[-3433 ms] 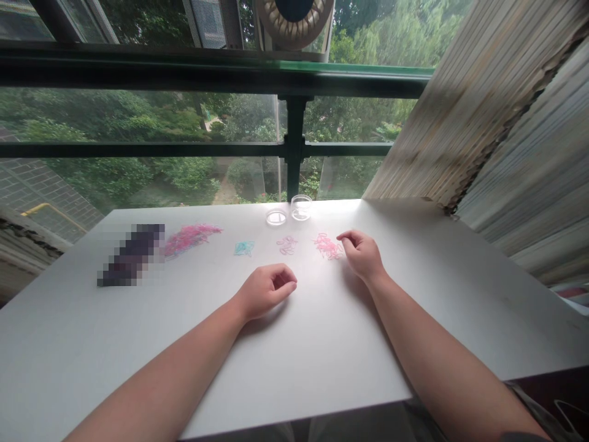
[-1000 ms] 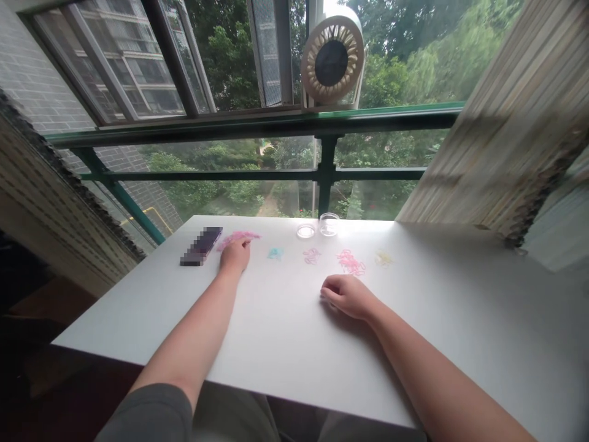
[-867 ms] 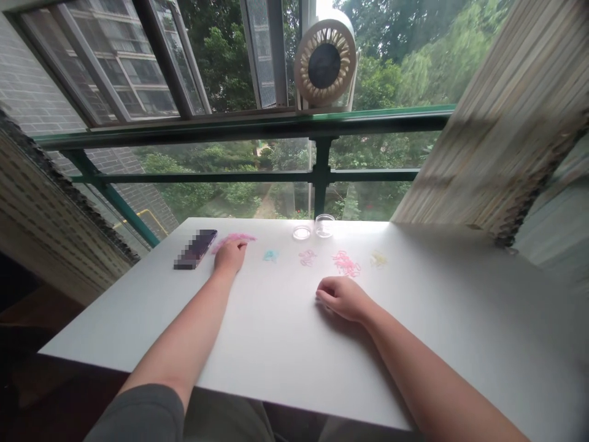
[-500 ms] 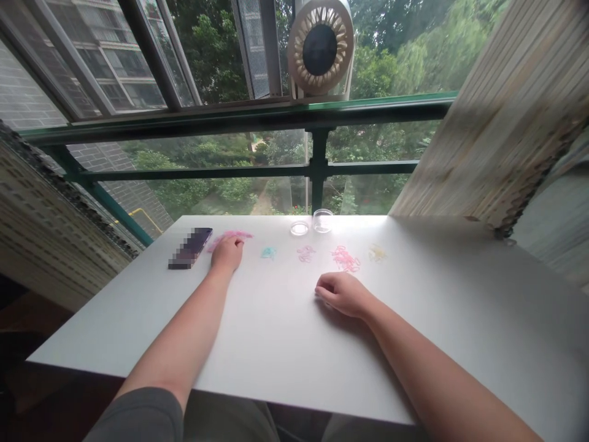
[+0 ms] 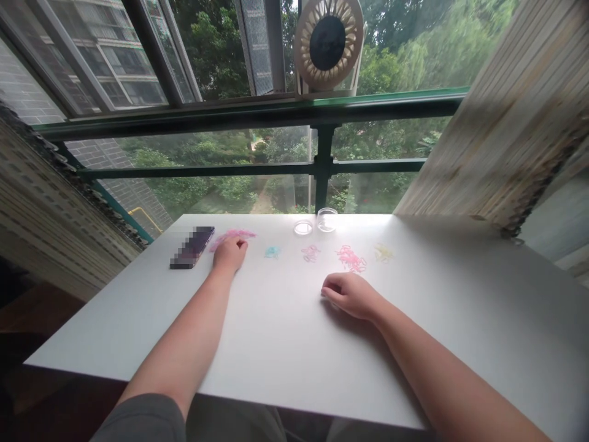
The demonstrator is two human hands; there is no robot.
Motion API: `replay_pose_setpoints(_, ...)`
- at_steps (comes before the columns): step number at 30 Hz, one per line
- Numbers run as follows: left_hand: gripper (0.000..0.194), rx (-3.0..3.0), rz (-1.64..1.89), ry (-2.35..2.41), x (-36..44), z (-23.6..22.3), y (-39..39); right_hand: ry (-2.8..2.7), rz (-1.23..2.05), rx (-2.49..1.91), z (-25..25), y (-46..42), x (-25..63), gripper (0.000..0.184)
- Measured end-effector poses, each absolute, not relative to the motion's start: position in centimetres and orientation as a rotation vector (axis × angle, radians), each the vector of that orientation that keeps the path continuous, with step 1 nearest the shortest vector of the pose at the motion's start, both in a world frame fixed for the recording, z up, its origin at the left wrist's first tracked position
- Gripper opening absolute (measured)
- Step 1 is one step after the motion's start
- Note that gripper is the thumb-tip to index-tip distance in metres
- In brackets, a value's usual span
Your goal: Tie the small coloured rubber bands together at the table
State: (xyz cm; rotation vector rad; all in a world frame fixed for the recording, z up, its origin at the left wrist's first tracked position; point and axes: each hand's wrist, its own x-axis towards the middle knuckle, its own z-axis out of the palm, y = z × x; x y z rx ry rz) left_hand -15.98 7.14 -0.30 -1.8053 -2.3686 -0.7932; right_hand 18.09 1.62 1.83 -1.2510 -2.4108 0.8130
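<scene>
My left hand (image 5: 229,254) lies with curled fingers at the near edge of a spread of pink-purple pieces (image 5: 239,234); whatever is in its fingers is hidden. My right hand (image 5: 348,293) rests on the white table (image 5: 271,344), its fingers bent toward the thumb, fingertips not clear. Just beyond it is a pile of small pink loops, like rubber bands (image 5: 350,258). Smaller piles of similar pieces lie in a row: teal ones (image 5: 272,252), lilac ones (image 5: 310,252) and pale yellow ones (image 5: 383,252).
A phone (image 5: 197,245), partly pixelated, lies left of my left hand. At the far edge stand a clear round container (image 5: 327,220) and a clear lid-like disc (image 5: 302,228). Beyond are a green railing (image 5: 230,173), a window and a round fan (image 5: 327,44). Curtains (image 5: 464,135) hang on both sides.
The whole view has shifted slightly, so things appear a little further right. Both hands stay nearly where they were beside the piles, with no visible change of grip.
</scene>
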Motion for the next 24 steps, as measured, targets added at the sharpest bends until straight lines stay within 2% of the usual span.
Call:
replay_pose_setpoints(10,0.021,-1.754,-0.99,-2.239,-14.2,0.6,5.3,-2.411,0.815,-1.266,1.9,1.5,18.1,0.017)
replay_pose_setpoints(17,0.018,-2.242,-1.701,-2.074,-6.3,1.1,3.2,-2.365,0.838,-1.222,1.9,1.6,18.1,0.015)
replay_pose_setpoints(24,0.02,-2.692,-2.002,-1.988,0.1,1.2,0.5,-2.105,1.099,-1.036,1.2,1.6,17.8,0.014)
